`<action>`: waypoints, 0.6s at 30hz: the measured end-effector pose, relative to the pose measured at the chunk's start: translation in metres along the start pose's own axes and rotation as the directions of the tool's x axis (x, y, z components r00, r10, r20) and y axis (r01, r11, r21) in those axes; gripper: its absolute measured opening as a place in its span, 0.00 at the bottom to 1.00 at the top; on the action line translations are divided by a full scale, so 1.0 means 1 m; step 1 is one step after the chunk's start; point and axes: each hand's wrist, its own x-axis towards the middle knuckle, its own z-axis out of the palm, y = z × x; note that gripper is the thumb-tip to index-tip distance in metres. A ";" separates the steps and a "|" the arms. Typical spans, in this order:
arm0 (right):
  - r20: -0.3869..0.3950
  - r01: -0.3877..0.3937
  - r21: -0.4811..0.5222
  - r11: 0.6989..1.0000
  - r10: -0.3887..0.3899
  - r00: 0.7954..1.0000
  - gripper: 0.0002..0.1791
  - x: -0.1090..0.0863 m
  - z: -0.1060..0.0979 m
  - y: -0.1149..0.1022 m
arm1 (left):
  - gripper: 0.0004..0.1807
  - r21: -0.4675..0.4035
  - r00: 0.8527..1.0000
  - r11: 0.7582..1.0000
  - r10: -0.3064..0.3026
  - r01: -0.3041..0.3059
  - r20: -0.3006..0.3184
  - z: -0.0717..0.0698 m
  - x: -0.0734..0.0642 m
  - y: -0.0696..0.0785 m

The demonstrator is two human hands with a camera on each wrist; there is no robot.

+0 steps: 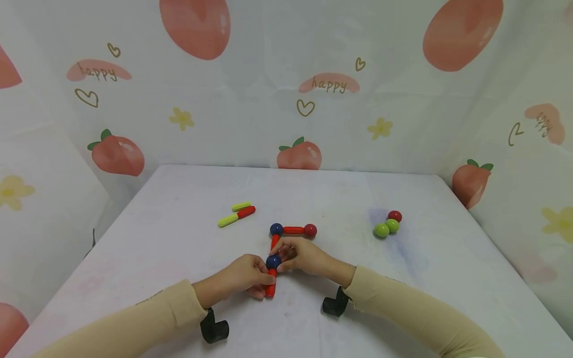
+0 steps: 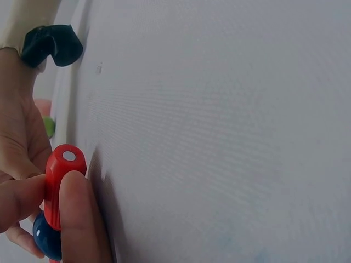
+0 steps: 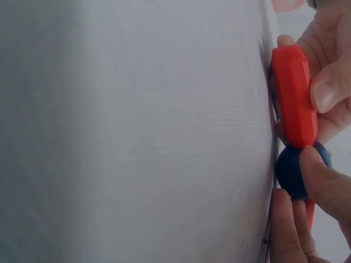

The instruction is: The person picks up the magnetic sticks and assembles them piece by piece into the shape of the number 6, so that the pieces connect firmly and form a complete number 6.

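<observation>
Near the table's middle, my left hand [image 1: 243, 274] pinches a red magnetic rod [image 1: 270, 289] between thumb and fingers. That rod meets a dark blue ball [image 1: 273, 262], which my right hand [image 1: 306, 256] holds between thumb and fingertips. Beyond this ball another red rod [image 1: 275, 241], partly covered by my right fingers, runs to a second blue ball [image 1: 276, 229]. From there a red rod [image 1: 293, 230] extends right to a red ball [image 1: 310, 230]. In the left wrist view, the held rod [image 2: 53, 192] shows a pale round spot on its free end.
Back left lie a short yellow rod [image 1: 241, 206] and another yellow rod [image 1: 228, 220] end to end with a red rod [image 1: 246, 212]. To the right sit two green balls [image 1: 381, 230] and a red ball [image 1: 395, 216]. Patterned cloth [image 1: 250, 114] hangs behind the white table [image 1: 340, 194].
</observation>
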 end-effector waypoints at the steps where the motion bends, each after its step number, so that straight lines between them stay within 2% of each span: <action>1: 0.001 0.001 -0.001 1.000 -0.001 1.000 0.17 0.000 0.000 0.000 | 0.09 -0.001 1.000 1.000 0.000 0.000 0.000 0.000 0.000 0.000; 15: 0.018 -0.013 -0.004 1.000 0.013 1.000 0.19 -0.002 0.000 -0.002 | 0.10 -0.025 1.000 1.000 -0.006 0.006 0.004 0.000 0.001 -0.002; 18: 0.002 -0.014 -0.006 1.000 0.014 1.000 0.20 -0.006 -0.003 -0.004 | 0.10 -0.026 1.000 1.000 -0.011 0.011 -0.008 0.001 0.001 -0.002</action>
